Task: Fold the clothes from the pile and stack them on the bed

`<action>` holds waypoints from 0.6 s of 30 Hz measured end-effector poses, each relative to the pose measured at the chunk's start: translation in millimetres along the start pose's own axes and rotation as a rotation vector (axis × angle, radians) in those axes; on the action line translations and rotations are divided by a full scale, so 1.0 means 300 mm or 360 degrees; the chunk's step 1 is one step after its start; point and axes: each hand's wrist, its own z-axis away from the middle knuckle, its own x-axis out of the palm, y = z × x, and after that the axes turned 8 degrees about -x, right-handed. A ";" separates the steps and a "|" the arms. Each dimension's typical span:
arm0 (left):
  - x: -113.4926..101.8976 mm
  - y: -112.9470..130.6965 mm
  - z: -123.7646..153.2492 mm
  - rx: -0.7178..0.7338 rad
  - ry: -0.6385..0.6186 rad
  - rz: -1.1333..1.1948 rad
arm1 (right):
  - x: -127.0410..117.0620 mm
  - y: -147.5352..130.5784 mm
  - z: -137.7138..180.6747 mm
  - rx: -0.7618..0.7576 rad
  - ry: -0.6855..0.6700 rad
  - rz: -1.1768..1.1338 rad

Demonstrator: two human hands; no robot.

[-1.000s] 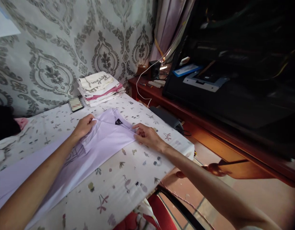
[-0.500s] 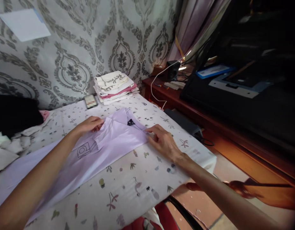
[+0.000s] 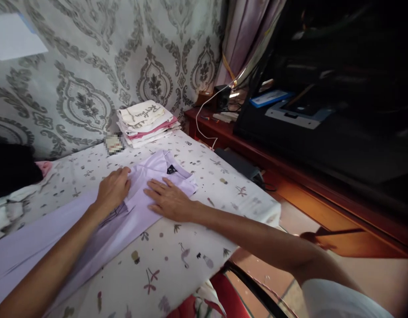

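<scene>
A pale lilac shirt (image 3: 137,216) lies along the table (image 3: 177,260), which has a white cloth with small prints. The shirt's collar with a black label (image 3: 171,169) points toward the far end. My left hand (image 3: 113,190) rests flat on the shirt's left side near the collar, fingers together and stretched. My right hand (image 3: 169,201) lies flat, fingers spread, on the folded part just below the collar. Neither hand grips anything.
A stack of folded clothes (image 3: 146,123) sits at the table's far end by the patterned wall, a small blurred item (image 3: 113,143) beside it. A dark and pink heap (image 3: 15,170) lies at left. A red-brown desk (image 3: 290,168) with cables and dark equipment stands at right.
My right hand moved left from the shirt's right edge onto the folded cloth and flattened. My left hand let go of its pinch near the collar and lies flat.
</scene>
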 end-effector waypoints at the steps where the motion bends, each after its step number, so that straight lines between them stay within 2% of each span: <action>1: 0.003 0.012 0.006 0.0102 0.0072 0.0045 | 0.000 0.001 0.002 0.0006 0.0000 0.0002; 3: 0.022 0.035 0.009 0.0320 0.0098 0.0230 | -0.002 0.001 0.000 0.0014 -0.0007 -0.0003; 6: 0.075 0.051 -0.003 0.0503 -0.0052 0.0431 | -0.006 0.000 -0.008 0.0029 -0.0030 -0.0029; 10: 0.133 0.044 -0.013 0.0493 -0.0150 0.0404 | -0.012 0.025 0.045 0.0110 -0.0007 -0.0024; 18: 0.131 0.044 -0.011 0.0460 -0.0324 0.0292 | -0.042 0.108 0.295 0.0324 0.0042 0.0153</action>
